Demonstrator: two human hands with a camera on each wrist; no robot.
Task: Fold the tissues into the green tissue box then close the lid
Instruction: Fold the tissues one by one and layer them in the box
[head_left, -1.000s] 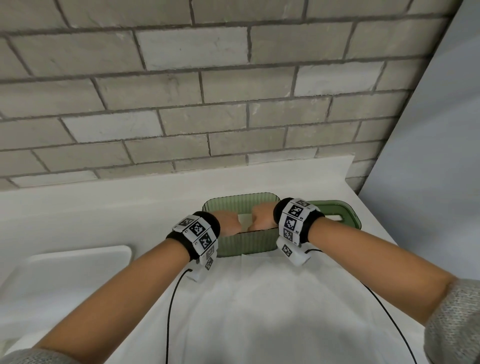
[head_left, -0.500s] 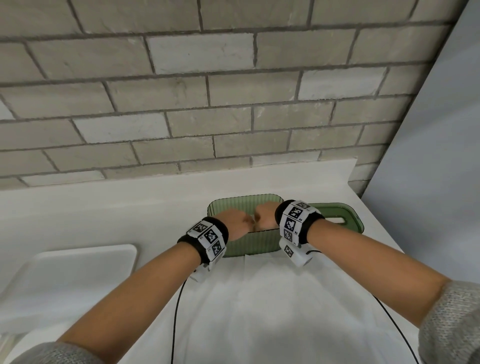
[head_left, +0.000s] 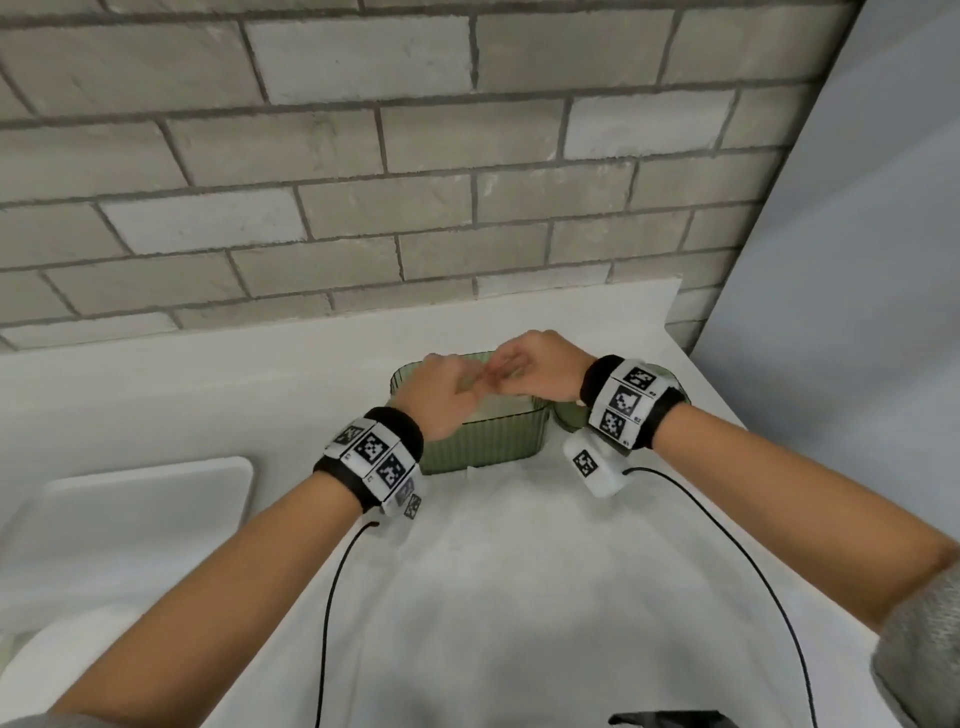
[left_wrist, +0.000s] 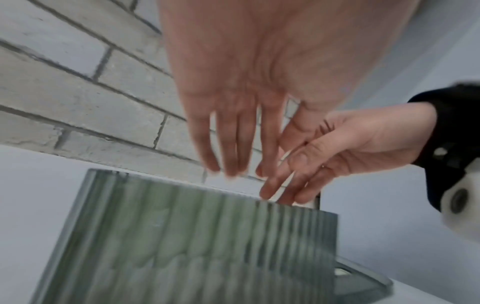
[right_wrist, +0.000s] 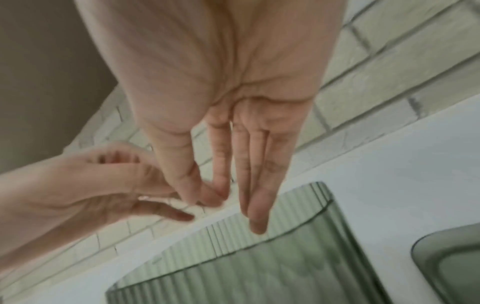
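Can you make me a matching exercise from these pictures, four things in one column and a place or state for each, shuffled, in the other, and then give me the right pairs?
Things:
1. green tissue box
2. lid
3. left hand
4. white tray

Places or states:
A. flat on the counter, to the right of the box
B. far left on the counter, away from the hands
C. open at the top, near the wall
D. above the box, fingers extended, meeting the right hand

Pairs: 1-C, 2-A, 3-D, 4-B
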